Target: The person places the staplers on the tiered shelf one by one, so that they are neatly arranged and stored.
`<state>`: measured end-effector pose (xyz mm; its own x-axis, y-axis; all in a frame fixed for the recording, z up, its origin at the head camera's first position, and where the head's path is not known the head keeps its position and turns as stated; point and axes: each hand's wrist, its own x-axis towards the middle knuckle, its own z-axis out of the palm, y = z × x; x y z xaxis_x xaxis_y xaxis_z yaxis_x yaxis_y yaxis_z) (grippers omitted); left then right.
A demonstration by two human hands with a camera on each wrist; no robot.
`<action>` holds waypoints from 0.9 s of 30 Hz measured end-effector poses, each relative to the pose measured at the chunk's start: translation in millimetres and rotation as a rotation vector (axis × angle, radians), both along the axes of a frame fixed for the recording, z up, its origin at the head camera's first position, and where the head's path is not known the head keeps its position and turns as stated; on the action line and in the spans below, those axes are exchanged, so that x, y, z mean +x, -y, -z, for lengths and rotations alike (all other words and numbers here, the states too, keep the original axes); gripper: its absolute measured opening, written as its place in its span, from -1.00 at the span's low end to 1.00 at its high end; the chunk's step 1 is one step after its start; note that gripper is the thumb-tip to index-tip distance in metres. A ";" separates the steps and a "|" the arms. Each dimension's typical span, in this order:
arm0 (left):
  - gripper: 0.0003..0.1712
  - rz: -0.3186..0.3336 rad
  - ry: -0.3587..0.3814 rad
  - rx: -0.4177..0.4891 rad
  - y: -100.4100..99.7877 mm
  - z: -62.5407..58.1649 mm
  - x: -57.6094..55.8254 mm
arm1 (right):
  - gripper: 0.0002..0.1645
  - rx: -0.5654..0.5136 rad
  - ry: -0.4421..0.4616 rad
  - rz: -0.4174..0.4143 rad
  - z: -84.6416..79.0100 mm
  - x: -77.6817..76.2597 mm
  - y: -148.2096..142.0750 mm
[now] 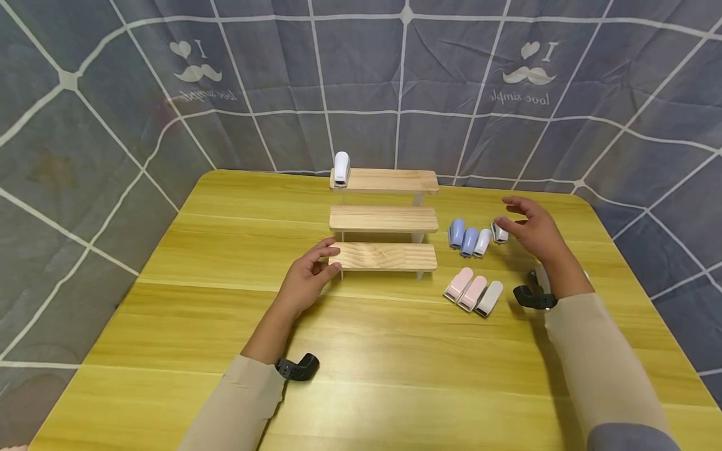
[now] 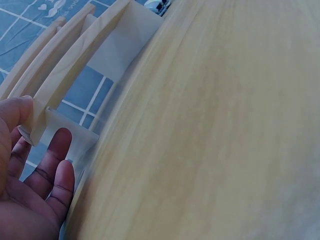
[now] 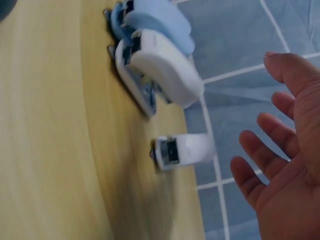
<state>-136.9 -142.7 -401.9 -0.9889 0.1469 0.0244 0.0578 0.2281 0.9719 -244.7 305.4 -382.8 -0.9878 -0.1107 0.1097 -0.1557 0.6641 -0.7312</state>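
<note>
A three-tier wooden display stand [image 1: 389, 255] stands mid-table. My left hand [image 1: 307, 279] holds the left end of its lowest board; in the left wrist view the thumb lies against the board's end [image 2: 37, 117], other fingers beside and below it. A white mini stapler [image 1: 341, 168] stands at the left end of the top board. To the right of the stand, my right hand [image 1: 533, 228] hovers with fingers apart, holding nothing, beside another white stapler [image 3: 185, 149]. Left of that one are a third white stapler [image 1: 482, 243] and two blue staplers [image 1: 457, 233].
Nearer me lie two pink staplers [image 1: 459, 285] and a grey stapler [image 1: 489, 298] in a row. A pale object [image 1: 543, 279] is partly hidden behind my right wrist. Grey-blue checked cloth [image 1: 361, 75] hangs behind the wooden table [image 1: 361, 388] and along its sides.
</note>
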 end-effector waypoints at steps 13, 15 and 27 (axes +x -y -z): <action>-0.61 0.002 0.002 -0.003 0.3 -0.7 0.6 | -0.17 0.082 0.139 -0.026 5.2 -9.9 -12.4; -0.61 0.000 0.001 -0.008 1.8 8.5 -4.3 | -0.16 0.101 0.152 -0.040 5.7 -10.6 -14.2; -0.61 -0.012 -0.027 0.009 7.3 35.9 -16.0 | -0.03 0.142 0.244 -0.092 17.2 -21.2 -28.2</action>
<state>-152.9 -149.9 -437.8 -0.9894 0.1349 0.0528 0.0819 0.2203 0.9720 -265.9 333.7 -399.9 -0.9682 -0.1982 -0.1526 -0.0511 0.7539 -0.6549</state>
